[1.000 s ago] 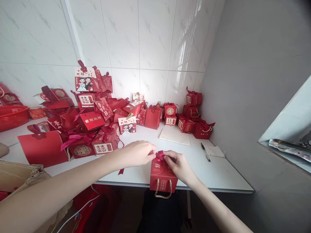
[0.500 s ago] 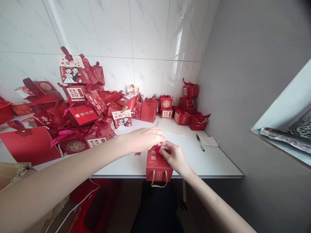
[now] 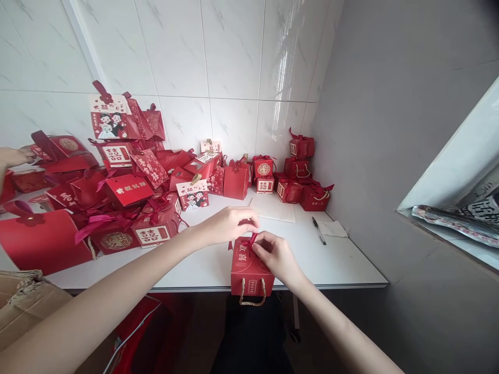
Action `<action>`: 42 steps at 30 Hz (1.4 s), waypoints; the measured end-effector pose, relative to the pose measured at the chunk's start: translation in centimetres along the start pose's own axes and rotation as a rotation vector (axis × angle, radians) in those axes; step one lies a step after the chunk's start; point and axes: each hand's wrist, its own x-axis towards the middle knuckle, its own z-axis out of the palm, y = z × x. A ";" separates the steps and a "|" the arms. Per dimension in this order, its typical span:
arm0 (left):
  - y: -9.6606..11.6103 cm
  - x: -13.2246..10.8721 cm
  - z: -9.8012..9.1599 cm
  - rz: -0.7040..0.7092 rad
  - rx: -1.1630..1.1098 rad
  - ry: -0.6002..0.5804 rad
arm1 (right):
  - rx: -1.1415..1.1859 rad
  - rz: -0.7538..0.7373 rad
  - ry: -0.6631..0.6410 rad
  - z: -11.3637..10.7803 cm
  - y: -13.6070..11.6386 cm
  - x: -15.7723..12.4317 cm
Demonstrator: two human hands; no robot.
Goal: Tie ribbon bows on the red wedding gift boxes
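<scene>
— What changed?
— The left hand (image 3: 242, 224) has parted slightly from the right hand (image 3: 276, 253); both seem to pinch the crimson ribbon (image 3: 250, 242).
— Where is the rope-handled gift box (image 3: 249, 276)?
— At the front edge of the table (image 3: 327, 267); the tying seems unfinished.

Left hand (image 3: 236, 224) points toward two o'clock, fingers bent downward. Right hand (image 3: 276, 254) points toward ten o'clock, thumb and forefinger pinched.

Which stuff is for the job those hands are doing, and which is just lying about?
Part of the job:
ribbon, at the fingers of the left hand and right hand
rope-handled box beneath it

Seemingly just lying about:
pen
lined paper
cardboard box
piled red boxes, similar but untouched by these hands
</scene>
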 end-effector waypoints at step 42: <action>3.7 -2.0 -1.9 0.023 0.492 -0.202 | 0.016 0.004 0.014 0.3 0.0 -0.1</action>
